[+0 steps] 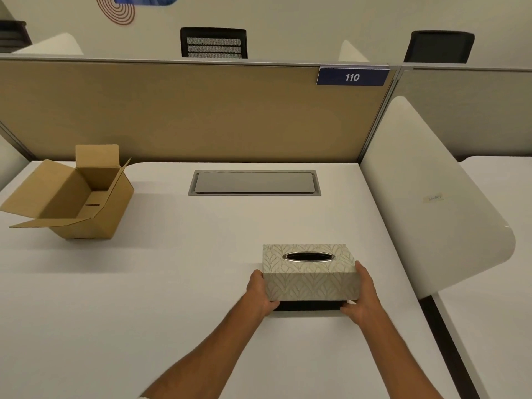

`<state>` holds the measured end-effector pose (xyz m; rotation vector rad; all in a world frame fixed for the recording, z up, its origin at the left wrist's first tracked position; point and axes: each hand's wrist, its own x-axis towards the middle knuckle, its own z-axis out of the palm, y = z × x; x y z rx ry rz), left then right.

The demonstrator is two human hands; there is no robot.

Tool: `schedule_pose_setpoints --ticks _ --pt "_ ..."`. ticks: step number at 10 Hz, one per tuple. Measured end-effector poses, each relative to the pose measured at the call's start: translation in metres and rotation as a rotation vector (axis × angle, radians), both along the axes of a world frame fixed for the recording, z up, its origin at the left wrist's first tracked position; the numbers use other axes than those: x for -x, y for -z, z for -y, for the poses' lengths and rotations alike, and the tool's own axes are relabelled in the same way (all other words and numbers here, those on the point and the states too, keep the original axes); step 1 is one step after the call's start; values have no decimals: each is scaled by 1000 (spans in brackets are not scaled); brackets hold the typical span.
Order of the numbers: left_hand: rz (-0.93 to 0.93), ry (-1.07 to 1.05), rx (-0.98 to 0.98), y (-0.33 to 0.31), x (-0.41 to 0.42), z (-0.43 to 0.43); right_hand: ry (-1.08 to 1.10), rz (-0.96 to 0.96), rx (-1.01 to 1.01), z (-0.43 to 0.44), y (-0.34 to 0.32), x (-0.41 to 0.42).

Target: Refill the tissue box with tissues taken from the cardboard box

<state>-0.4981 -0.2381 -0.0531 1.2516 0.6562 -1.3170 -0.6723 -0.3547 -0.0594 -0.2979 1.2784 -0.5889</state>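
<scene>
A patterned grey tissue box (309, 279) with an oval metal-rimmed slot on top sits on the white desk (178, 283), right of centre. Its cover stands slightly above a black base that shows along the near edge. My left hand (259, 293) grips the box's left end and my right hand (364, 295) grips its right end. No tissue shows in the slot. An open brown cardboard box (77, 197) lies at the far left of the desk, flaps spread. The part of its inside that I can see holds nothing.
A grey cable hatch (254, 182) is set flush into the desk at the back. A tan partition (187, 110) with a blue "110" sign (352, 77) closes the far side. A white curved divider (426, 197) stands on the right.
</scene>
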Motion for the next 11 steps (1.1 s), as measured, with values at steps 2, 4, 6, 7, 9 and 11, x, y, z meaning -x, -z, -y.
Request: schedule_pose_setpoints --ticks 2,4,6,7,9,11 --pt "64 54 -71 8 1 -3 -1 -113 3 -3 13 4" --pt "269 192 -201 22 5 -3 -59 -421 114 -8 27 12" --pt "343 208 -231 38 9 -7 -159 -575 223 -16 35 17" --pt "368 201 -232 41 10 -11 -193 -636 256 -23 37 18" --pt "412 284 -264 40 8 -14 -261 -679 322 -29 40 20" --pt "654 413 -308 39 -7 -20 -260 -822 522 -24 27 24"
